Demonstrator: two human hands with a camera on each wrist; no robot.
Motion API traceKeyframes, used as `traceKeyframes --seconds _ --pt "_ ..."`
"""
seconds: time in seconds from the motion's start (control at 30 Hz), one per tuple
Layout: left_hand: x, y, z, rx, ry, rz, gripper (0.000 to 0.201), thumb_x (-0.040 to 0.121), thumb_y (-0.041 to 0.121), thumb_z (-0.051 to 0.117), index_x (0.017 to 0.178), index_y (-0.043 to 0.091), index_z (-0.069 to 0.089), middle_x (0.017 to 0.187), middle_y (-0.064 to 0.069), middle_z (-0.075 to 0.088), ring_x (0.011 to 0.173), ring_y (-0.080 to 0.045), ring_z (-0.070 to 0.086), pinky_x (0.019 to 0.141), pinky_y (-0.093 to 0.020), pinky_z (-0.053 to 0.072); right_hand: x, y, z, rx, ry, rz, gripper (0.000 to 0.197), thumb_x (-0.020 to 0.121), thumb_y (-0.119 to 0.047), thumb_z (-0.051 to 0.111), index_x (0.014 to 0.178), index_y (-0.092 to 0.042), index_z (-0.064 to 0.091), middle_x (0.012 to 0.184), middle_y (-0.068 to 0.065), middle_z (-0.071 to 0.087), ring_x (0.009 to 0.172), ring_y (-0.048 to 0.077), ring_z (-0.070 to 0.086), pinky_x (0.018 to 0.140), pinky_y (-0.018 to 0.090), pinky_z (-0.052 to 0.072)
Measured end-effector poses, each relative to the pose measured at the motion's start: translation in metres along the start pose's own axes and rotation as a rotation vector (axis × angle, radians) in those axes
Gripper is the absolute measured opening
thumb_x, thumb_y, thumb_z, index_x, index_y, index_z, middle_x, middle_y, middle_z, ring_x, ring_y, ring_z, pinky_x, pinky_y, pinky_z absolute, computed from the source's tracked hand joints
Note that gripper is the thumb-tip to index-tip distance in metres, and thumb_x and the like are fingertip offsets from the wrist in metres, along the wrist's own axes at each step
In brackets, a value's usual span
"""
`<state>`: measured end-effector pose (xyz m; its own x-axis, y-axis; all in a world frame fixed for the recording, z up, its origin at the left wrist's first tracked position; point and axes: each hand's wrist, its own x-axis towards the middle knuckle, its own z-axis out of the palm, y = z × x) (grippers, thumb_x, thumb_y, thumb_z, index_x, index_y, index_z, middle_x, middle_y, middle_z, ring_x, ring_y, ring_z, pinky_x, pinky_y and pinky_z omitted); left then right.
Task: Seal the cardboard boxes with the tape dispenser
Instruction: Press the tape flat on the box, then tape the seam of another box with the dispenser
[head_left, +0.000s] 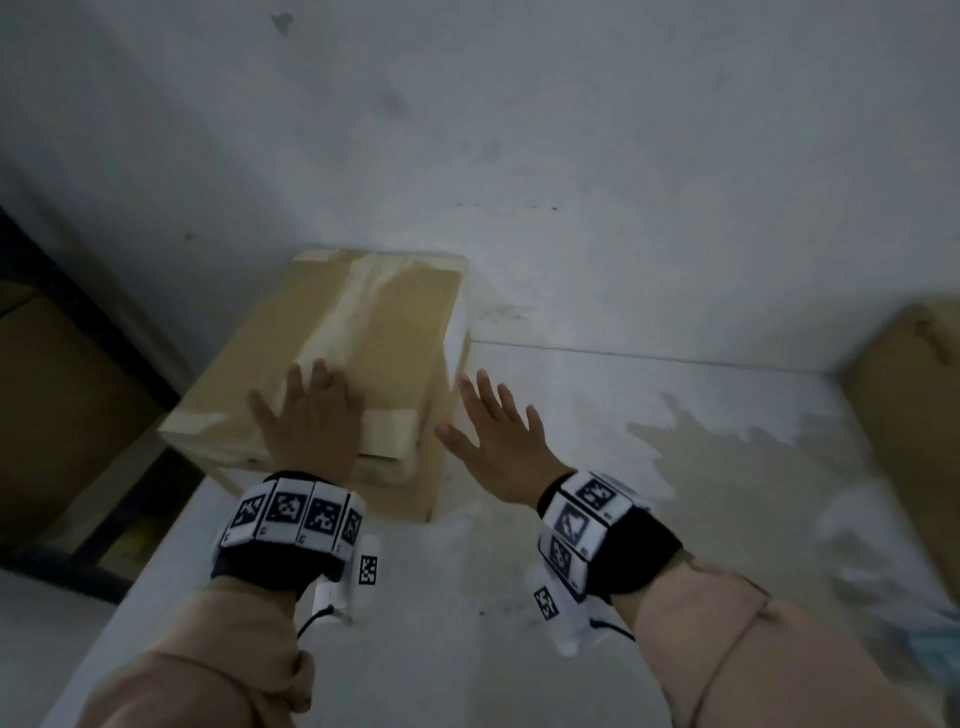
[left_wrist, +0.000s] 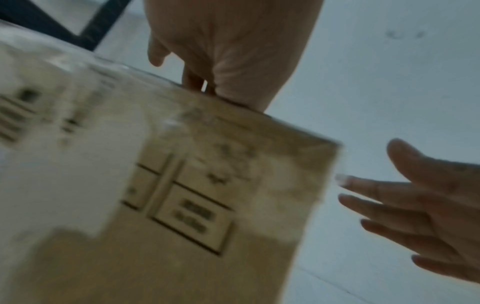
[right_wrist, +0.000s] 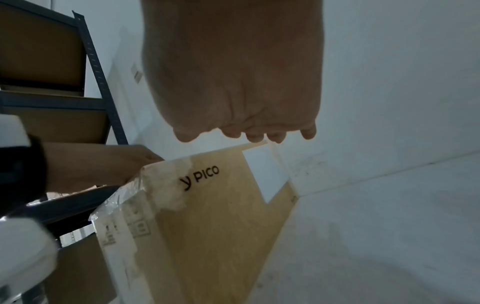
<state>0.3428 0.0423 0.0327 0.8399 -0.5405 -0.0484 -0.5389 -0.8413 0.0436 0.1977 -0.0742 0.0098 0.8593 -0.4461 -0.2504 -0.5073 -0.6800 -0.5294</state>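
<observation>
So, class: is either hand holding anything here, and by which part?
Nothing is gripped. The left hand rests flat on the cardboard box; the right hand is open beside it.

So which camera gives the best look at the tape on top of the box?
The head view: the tape strip runs along the cardboard box top. The left wrist view shows only a blurred printed side; the right wrist view shows crinkled tape at one corner.

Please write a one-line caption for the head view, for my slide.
Left hand rests flat on the taped cardboard box; open right hand hovers beside it.
</observation>
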Motion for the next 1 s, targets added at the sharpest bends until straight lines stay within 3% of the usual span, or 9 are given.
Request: traceKeyframes --seconds 0.13,0.23,0.4,0.5,0.6,0.73,0.87,0.93,1.0 --pt "-0.026 0.051 0.001 -0.092 0.148 0.123 0.037 0.094 0.018 0.033 0.127 0.014 0.051 0.141 -0.005 0.044 0.136 -0.026 0.028 0.112 -0.052 0.015 -0.06 0.055 0.002 0.05 0.102 0.152 0.068 0.092 -0.06 0.022 0.146 -0.03 -0.005 0.155 -0.002 -0.017 0.142 0.017 -0.016 0.112 0.042 -0.012" --pt "-0.054 0.102 0.007 -0.216 0.174 0.253 0.037 0.094 0.023 0.038 0.128 0.017 0.052 0.147 -0.002 0.039 0.14 -0.023 0.024 0.112 -0.052 0.012 -0.106 0.101 -0.002 0.063 0.2 0.259 0.07 0.089 -0.062 0.021 0.147 -0.027 0.004 0.157 0.0 -0.011 0.142 0.018 -0.015 0.112 0.041 -0.012" --pt "-0.108 0.178 0.031 -0.256 0.021 0.458 0.042 0.094 0.038 0.039 0.134 0.025 0.046 0.153 0.005 0.027 0.144 -0.015 0.013 0.116 -0.051 0.004 -0.196 0.167 0.001 -0.051 0.442 0.291 0.105 0.065 -0.084 -0.01 0.145 -0.023 0.02 0.157 0.004 -0.003 0.14 0.015 -0.016 0.11 0.034 -0.012" --pt "-0.139 0.214 0.048 -0.187 -0.097 0.524 0.044 0.095 0.043 0.035 0.136 0.028 0.042 0.154 0.007 0.024 0.145 -0.013 0.01 0.115 -0.05 -0.002 -0.247 0.208 0.003 -0.155 0.553 0.333 0.076 0.087 -0.07 0.011 0.135 -0.016 0.037 0.152 0.017 0.02 0.139 0.026 0.006 0.11 0.037 0.0" --pt "-0.163 0.246 0.064 -0.137 -0.199 0.572 0.044 0.094 0.044 0.035 0.135 0.03 0.042 0.153 0.008 0.026 0.144 -0.013 0.012 0.115 -0.05 0.0 -0.29 0.249 0.006 -0.167 0.628 0.43 0.07 0.088 -0.067 0.018 0.129 -0.014 0.038 0.142 0.023 0.034 0.129 0.036 0.032 0.104 0.046 0.025" --pt "-0.189 0.286 0.079 -0.081 -0.269 0.611 0.044 0.093 0.044 0.037 0.134 0.029 0.043 0.152 0.007 0.028 0.143 -0.013 0.016 0.116 -0.05 0.002 -0.337 0.291 0.003 -0.094 0.584 0.6 0.092 0.074 -0.079 0.029 0.127 -0.005 0.04 0.12 0.026 0.052 0.101 0.042 0.057 0.079 0.048 0.049" --pt "-0.206 0.319 0.09 -0.083 -0.3 0.595 0.045 0.093 0.045 0.037 0.135 0.029 0.042 0.152 0.008 0.029 0.142 -0.013 0.019 0.116 -0.048 0.003 -0.366 0.323 -0.001 -0.077 0.347 0.584 0.137 0.039 -0.1 0.021 0.143 -0.011 0.022 0.12 0.011 0.054 0.105 0.03 0.055 0.086 0.039 0.044" --pt "-0.211 0.332 0.094 -0.114 -0.292 0.566 0.044 0.093 0.045 0.038 0.134 0.029 0.043 0.151 0.008 0.031 0.141 -0.012 0.024 0.116 -0.047 0.005 -0.373 0.332 -0.002 -0.051 0.249 0.511 0.137 0.038 -0.096 0.035 0.146 -0.016 0.01 0.12 0.004 0.056 0.104 0.023 0.056 0.086 0.034 0.045" --pt "-0.214 0.343 0.094 -0.165 -0.276 0.525 0.043 0.092 0.044 0.041 0.132 0.029 0.047 0.148 0.008 0.036 0.137 -0.012 0.03 0.116 -0.046 0.008 -0.376 0.338 -0.003 -0.085 0.331 0.425 0.121 0.048 -0.085 0.046 0.144 -0.018 0.015 0.102 0.005 0.066 0.084 0.02 0.064 0.072 0.032 0.052"
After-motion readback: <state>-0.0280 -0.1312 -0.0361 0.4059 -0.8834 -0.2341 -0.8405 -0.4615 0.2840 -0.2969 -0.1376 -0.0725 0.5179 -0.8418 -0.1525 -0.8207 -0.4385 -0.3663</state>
